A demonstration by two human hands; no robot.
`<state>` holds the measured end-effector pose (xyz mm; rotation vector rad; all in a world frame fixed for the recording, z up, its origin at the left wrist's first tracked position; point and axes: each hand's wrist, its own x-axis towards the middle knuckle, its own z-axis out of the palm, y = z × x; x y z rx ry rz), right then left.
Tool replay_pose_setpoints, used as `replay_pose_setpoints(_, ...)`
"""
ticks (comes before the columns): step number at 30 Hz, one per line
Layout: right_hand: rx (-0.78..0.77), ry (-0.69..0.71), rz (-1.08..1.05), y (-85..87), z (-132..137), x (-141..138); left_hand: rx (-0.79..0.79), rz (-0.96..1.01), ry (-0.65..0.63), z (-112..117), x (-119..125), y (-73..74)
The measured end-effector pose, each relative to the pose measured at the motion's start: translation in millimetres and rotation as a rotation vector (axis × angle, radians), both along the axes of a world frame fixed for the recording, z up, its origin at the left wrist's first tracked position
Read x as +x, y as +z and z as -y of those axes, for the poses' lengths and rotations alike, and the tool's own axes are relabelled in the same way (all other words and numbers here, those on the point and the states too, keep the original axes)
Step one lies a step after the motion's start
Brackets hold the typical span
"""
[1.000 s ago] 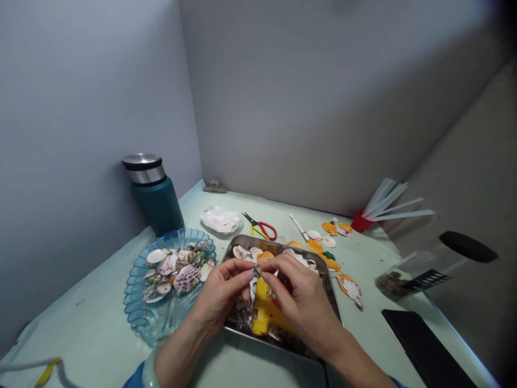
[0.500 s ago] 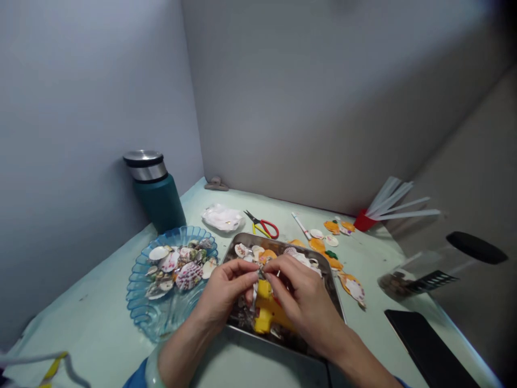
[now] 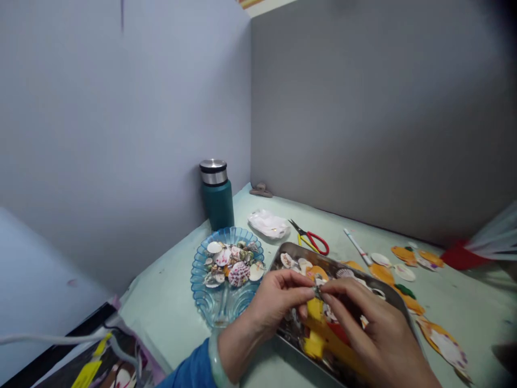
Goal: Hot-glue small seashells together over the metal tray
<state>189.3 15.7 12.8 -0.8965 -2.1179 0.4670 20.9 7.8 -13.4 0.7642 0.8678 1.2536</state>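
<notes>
Over the metal tray (image 3: 297,249), my left hand (image 3: 278,302) and my right hand (image 3: 371,323) meet fingertip to fingertip. Both pinch a small greyish shell (image 3: 317,291), mostly covered by the fingers. Below them in the tray lies a yellow glue gun (image 3: 315,345), partly hidden by my right hand. Loose shells, white and orange, surround it, among them a speckled shell (image 3: 287,261). Left of my left hand stands a blue scalloped plate (image 3: 202,302) bearing a heap of mixed shells (image 3: 238,273).
Behind the plate stands a teal bottle (image 3: 218,205). Scissors (image 3: 313,237), a white packet (image 3: 269,223), a brown clip (image 3: 261,189) and a marker (image 3: 357,247) lie farther back. Orange shells (image 3: 382,273) line the right; a red cup (image 3: 464,256) holds white sticks. A cable (image 3: 52,339) crosses lower left.
My view has turned left, so the table's things appear farther right. A cluttered box edge shows at lower left. Both hands stay together, pinching the small shell above the tray.
</notes>
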Motion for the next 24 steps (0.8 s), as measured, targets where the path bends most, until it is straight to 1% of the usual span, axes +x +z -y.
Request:
replay_pose_setpoints(5,-0.054,-0.039,-0.008,2.8,1.0,-2.1,-0.007,-0.036,0.011,1.1,0.1,2.5)
replay_pose_setpoints(9,-0.081,-0.06,-0.049,5.2,1.5,-1.5,0.01,-0.071,0.017,1.3,-1.6,0.1)
replay_pose_setpoints(15,-0.055,-0.075,-0.089,9.0,4.2,-0.9,0.025,-0.063,-0.007,0.5,-1.6,-5.2)
replay_pose_setpoints(17,-0.057,-0.091,-0.104,11.4,5.4,-1.9,0.017,-0.06,-0.024,0.5,-1.4,-4.5)
replay_pose_setpoints(21,-0.046,-0.128,-0.139,15.7,5.3,-3.2,-0.013,-0.014,-0.008,0.2,-2.4,-0.7)
replay_pose_setpoints(24,-0.052,-0.112,-0.136,17.3,3.9,-2.4,-0.034,0.026,-0.002,-0.3,-3.7,1.8)
